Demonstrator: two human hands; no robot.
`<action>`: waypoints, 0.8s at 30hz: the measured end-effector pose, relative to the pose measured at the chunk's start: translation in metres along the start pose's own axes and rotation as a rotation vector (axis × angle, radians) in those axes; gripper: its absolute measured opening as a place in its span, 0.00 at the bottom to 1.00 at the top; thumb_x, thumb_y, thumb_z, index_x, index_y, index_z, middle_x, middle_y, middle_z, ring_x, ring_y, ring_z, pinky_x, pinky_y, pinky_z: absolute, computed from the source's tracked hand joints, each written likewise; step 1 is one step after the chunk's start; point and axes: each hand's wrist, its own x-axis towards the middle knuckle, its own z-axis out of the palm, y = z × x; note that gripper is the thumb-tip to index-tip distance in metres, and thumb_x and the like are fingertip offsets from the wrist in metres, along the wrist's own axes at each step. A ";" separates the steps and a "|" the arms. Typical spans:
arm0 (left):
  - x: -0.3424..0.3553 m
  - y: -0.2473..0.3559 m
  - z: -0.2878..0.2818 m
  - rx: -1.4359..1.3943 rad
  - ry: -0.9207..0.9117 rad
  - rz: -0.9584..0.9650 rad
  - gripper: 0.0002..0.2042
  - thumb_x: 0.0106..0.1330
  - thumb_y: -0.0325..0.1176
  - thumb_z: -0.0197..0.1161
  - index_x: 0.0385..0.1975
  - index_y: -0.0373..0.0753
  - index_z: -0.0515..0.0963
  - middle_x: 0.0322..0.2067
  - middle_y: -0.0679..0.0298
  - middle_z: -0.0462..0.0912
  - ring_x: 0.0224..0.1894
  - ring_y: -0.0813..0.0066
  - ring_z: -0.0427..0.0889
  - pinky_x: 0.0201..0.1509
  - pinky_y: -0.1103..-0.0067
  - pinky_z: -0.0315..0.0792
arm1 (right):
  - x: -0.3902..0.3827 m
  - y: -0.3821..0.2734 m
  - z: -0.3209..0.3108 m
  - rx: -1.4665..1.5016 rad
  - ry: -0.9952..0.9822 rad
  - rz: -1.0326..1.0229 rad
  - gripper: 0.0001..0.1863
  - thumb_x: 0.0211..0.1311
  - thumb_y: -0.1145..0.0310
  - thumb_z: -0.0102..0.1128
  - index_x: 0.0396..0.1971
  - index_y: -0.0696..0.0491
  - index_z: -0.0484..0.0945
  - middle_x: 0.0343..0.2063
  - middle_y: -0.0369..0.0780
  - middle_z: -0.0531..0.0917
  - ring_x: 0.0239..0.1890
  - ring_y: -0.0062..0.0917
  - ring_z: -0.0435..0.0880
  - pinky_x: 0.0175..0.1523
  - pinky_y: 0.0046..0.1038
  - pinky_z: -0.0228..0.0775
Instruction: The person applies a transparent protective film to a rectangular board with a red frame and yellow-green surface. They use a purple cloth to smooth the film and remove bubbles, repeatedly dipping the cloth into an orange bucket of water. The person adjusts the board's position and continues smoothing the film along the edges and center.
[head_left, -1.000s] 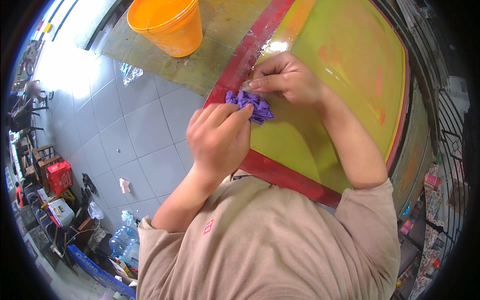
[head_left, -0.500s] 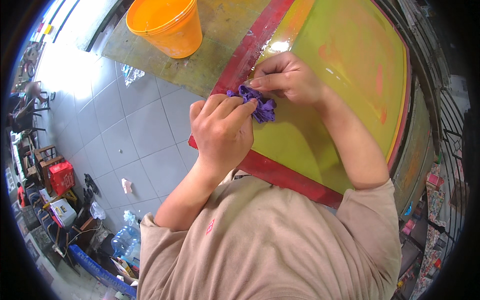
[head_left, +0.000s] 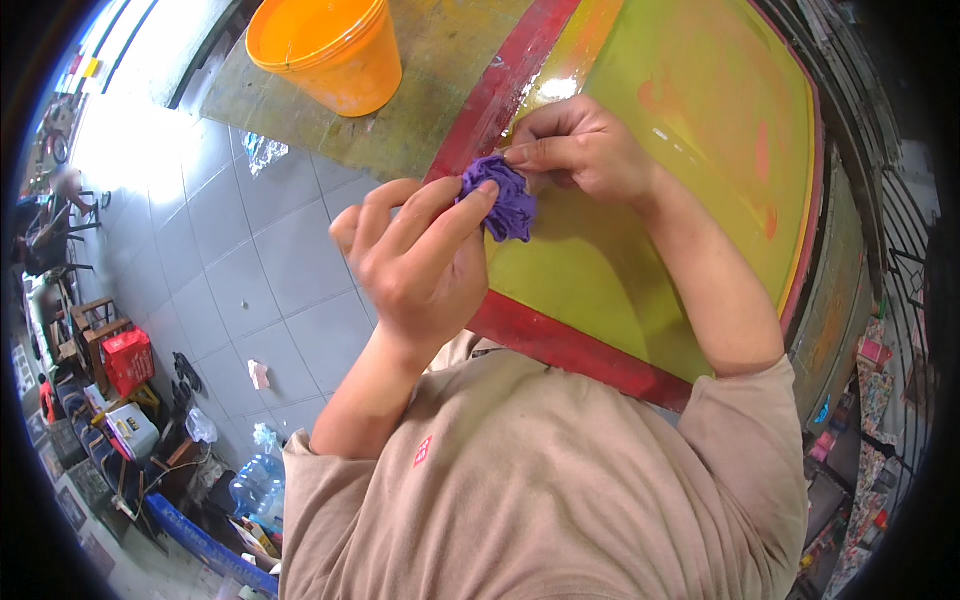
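Note:
A crumpled purple cloth (head_left: 508,205) is pinched between the thumb and fingers of my left hand (head_left: 425,255), above the near left corner of a screen-printing frame. My right hand (head_left: 592,150) is closed in a pinch at the cloth's upper right edge; whether its fingertips grip the cloth or something small beside it, I cannot make out. Beneath both hands lies the frame, with a yellow-green mesh (head_left: 600,270) and a red border (head_left: 590,350). The mesh carries faint orange smears and a wet, shiny patch near its upper left.
An orange bucket (head_left: 345,65) stands on a stained board (head_left: 440,100) at the upper left. Grey floor tiles (head_left: 290,250) lie to the left. A red bag (head_left: 127,360), a large clear water bottle (head_left: 258,487) and assorted clutter sit at the lower left.
The cloth has shifted slightly left and is bunched more tightly. My left hand has moved a little left, its outer fingers lifting apart. My right hand has barely moved.

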 end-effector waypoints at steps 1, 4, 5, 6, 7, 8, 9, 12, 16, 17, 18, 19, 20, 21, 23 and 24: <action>0.001 0.002 -0.005 0.045 -0.060 -0.005 0.12 0.42 0.24 0.65 0.27 0.49 0.83 0.29 0.76 0.81 0.36 0.74 0.76 0.41 0.75 0.56 | -0.001 0.000 0.000 0.016 -0.005 0.012 0.11 0.59 0.71 0.61 0.19 0.59 0.78 0.17 0.32 0.76 0.22 0.15 0.71 0.30 0.20 0.61; 0.003 0.007 -0.012 0.074 -0.106 0.005 0.13 0.41 0.23 0.66 0.27 0.48 0.83 0.29 0.74 0.81 0.35 0.73 0.76 0.41 0.76 0.56 | 0.000 0.001 -0.003 0.024 -0.011 0.019 0.09 0.58 0.71 0.60 0.21 0.60 0.79 0.19 0.34 0.79 0.23 0.16 0.74 0.31 0.20 0.64; 0.005 0.007 -0.015 0.068 -0.101 0.016 0.13 0.40 0.23 0.66 0.28 0.47 0.83 0.30 0.73 0.82 0.35 0.72 0.77 0.41 0.76 0.56 | 0.001 0.002 -0.003 0.000 -0.006 0.001 0.09 0.58 0.71 0.61 0.21 0.60 0.80 0.19 0.35 0.79 0.23 0.17 0.74 0.31 0.21 0.64; 0.007 0.007 -0.020 0.011 -0.055 0.021 0.14 0.40 0.22 0.66 0.28 0.46 0.84 0.30 0.70 0.82 0.35 0.72 0.77 0.41 0.76 0.58 | 0.001 0.002 -0.001 -0.025 -0.001 -0.016 0.09 0.58 0.70 0.61 0.22 0.59 0.80 0.19 0.36 0.80 0.23 0.17 0.75 0.31 0.22 0.65; 0.010 0.004 -0.027 -0.048 -0.012 0.025 0.14 0.39 0.21 0.65 0.29 0.44 0.84 0.31 0.68 0.82 0.34 0.71 0.78 0.42 0.76 0.60 | -0.001 -0.003 0.003 -0.191 0.091 -0.001 0.10 0.58 0.69 0.62 0.22 0.59 0.80 0.18 0.34 0.78 0.21 0.15 0.72 0.28 0.21 0.62; 0.011 0.001 -0.035 -0.105 0.031 0.030 0.15 0.39 0.20 0.65 0.30 0.43 0.84 0.31 0.66 0.82 0.34 0.71 0.78 0.42 0.76 0.62 | -0.004 -0.013 0.011 -0.357 0.181 0.014 0.10 0.58 0.68 0.63 0.22 0.58 0.79 0.16 0.32 0.75 0.19 0.13 0.68 0.25 0.20 0.59; 0.009 -0.003 -0.043 -0.200 0.025 -0.035 0.15 0.39 0.18 0.65 0.31 0.41 0.84 0.32 0.63 0.82 0.35 0.70 0.78 0.42 0.76 0.65 | -0.008 -0.019 0.016 -0.522 0.271 0.031 0.11 0.58 0.67 0.64 0.21 0.57 0.78 0.14 0.30 0.73 0.16 0.11 0.65 0.22 0.19 0.56; -0.001 -0.010 -0.064 -0.460 0.035 -0.209 0.15 0.42 0.15 0.64 0.33 0.34 0.83 0.34 0.57 0.82 0.36 0.69 0.80 0.42 0.77 0.71 | -0.019 -0.010 0.012 -0.832 0.358 -0.121 0.11 0.56 0.67 0.67 0.23 0.59 0.78 0.15 0.30 0.73 0.18 0.13 0.68 0.25 0.21 0.62; 0.006 -0.011 -0.069 -0.601 0.018 -0.254 0.12 0.48 0.14 0.63 0.34 0.29 0.82 0.35 0.52 0.82 0.38 0.68 0.80 0.43 0.79 0.73 | -0.027 -0.001 0.005 -0.684 0.354 -0.074 0.12 0.52 0.66 0.70 0.29 0.58 0.79 0.22 0.32 0.77 0.23 0.15 0.71 0.30 0.21 0.65; 0.009 -0.010 -0.069 -0.601 -0.007 -0.235 0.11 0.49 0.14 0.63 0.34 0.28 0.81 0.35 0.52 0.82 0.38 0.68 0.80 0.44 0.80 0.73 | -0.030 -0.005 0.003 -0.685 0.336 -0.046 0.13 0.52 0.65 0.71 0.32 0.58 0.79 0.26 0.33 0.78 0.26 0.15 0.72 0.31 0.21 0.66; 0.012 -0.007 -0.067 -0.628 -0.030 -0.221 0.11 0.49 0.13 0.62 0.34 0.28 0.81 0.35 0.52 0.82 0.38 0.68 0.80 0.44 0.80 0.72 | -0.034 -0.008 0.001 -0.684 0.320 -0.019 0.15 0.52 0.64 0.71 0.34 0.57 0.79 0.29 0.34 0.79 0.28 0.15 0.73 0.33 0.21 0.67; 0.017 -0.004 -0.065 -0.651 -0.052 -0.207 0.12 0.49 0.13 0.62 0.34 0.29 0.81 0.35 0.52 0.82 0.38 0.68 0.80 0.43 0.80 0.72 | -0.039 -0.010 0.000 -0.595 0.355 -0.012 0.18 0.52 0.63 0.70 0.39 0.57 0.77 0.33 0.35 0.79 0.31 0.16 0.74 0.35 0.21 0.68; 0.021 0.001 -0.064 -0.673 -0.075 -0.193 0.12 0.49 0.13 0.62 0.34 0.29 0.81 0.35 0.51 0.82 0.38 0.68 0.80 0.43 0.80 0.72 | -0.046 -0.012 0.001 -0.504 0.389 -0.006 0.22 0.53 0.61 0.70 0.44 0.57 0.76 0.37 0.37 0.79 0.34 0.17 0.75 0.37 0.21 0.69; 0.026 0.009 -0.062 -0.725 -0.073 -0.169 0.12 0.49 0.14 0.62 0.34 0.29 0.82 0.35 0.51 0.82 0.37 0.68 0.80 0.43 0.79 0.72 | -0.053 -0.014 0.004 -0.412 0.423 -0.001 0.26 0.54 0.59 0.69 0.49 0.57 0.74 0.41 0.38 0.78 0.38 0.18 0.76 0.40 0.21 0.71; 0.034 0.025 -0.056 -0.833 -0.074 -0.123 0.13 0.47 0.14 0.62 0.35 0.30 0.82 0.35 0.51 0.82 0.37 0.67 0.81 0.43 0.79 0.73 | -0.064 -0.012 0.017 0.201 0.381 -0.154 0.31 0.57 0.57 0.65 0.55 0.59 0.67 0.45 0.41 0.76 0.44 0.22 0.77 0.44 0.23 0.73; 0.037 0.032 -0.050 -0.737 -0.131 -0.049 0.15 0.45 0.15 0.62 0.35 0.32 0.82 0.34 0.54 0.82 0.36 0.67 0.81 0.43 0.78 0.71 | -0.070 -0.011 0.026 0.507 0.348 -0.231 0.34 0.58 0.55 0.64 0.59 0.60 0.64 0.47 0.42 0.75 0.47 0.24 0.77 0.46 0.23 0.73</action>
